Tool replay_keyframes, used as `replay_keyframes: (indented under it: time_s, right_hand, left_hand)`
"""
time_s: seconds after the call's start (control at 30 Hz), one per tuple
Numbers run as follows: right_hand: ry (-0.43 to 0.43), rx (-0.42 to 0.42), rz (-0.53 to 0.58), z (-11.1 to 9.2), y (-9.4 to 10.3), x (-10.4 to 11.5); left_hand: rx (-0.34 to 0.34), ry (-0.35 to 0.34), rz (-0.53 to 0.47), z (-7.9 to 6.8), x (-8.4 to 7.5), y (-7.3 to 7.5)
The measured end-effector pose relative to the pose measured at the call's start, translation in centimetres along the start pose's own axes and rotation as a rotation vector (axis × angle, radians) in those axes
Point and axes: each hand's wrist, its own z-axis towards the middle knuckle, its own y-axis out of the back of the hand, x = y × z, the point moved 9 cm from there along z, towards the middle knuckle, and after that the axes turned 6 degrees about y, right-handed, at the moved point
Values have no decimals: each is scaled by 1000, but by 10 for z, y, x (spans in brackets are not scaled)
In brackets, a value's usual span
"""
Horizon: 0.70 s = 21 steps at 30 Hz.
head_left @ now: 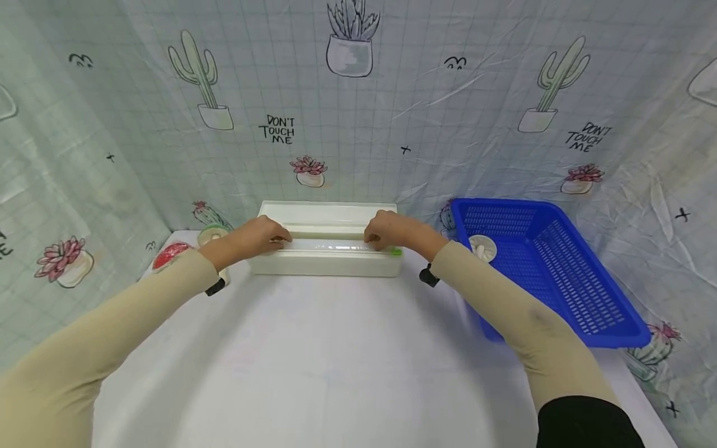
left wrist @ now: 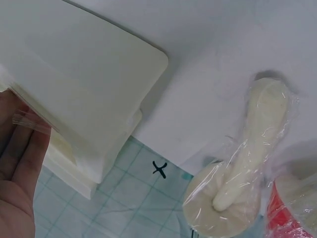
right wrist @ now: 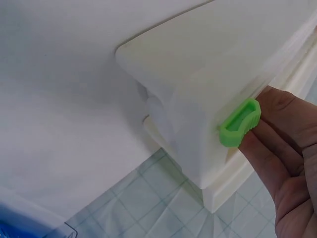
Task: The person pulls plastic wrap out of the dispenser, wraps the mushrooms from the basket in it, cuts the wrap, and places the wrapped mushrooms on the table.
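Note:
A white plastic wrap dispenser (head_left: 325, 264) stands against the back curtain with its lid (head_left: 330, 213) raised. Clear plastic wrap (head_left: 336, 244) stretches along its top between both hands. My left hand (head_left: 254, 238) pinches the film near the left end; in the left wrist view the clear film (left wrist: 32, 119) shows between thumb and fingers. Toward the right end my right hand (head_left: 394, 230) pinches at the film's edge with bent fingers. The green slide cutter (right wrist: 240, 124) sits right beside those fingertips, at the dispenser's right end.
Left of the dispenser stand a film-wrapped cream bowl with a pestle-like handle (left wrist: 255, 144) and a red item under film (left wrist: 282, 213). To the right lies a blue perforated basket (head_left: 560, 280), with a small white dish (head_left: 483, 247) inside its left side. A printed curtain surrounds the white table (head_left: 330, 361).

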Motion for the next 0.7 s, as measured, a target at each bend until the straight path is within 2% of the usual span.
replay_keyframes:
  time_s: [0.2,0.47,0.53,0.7]
  right_hand:
    - [28,17,-29,1,0,2]
    - [55,16,-15,1,1,6]
    - [46,12,-22,0,0,6]
    - [83,-66,-104,-6,5,11]
  left_hand:
    - [-2,-28,8,7,0,6]
    - [42,-55,8,12,2,5]
    - [29,-69,4,12,3,5]
    - [-19,-96,-30,9,3,8]
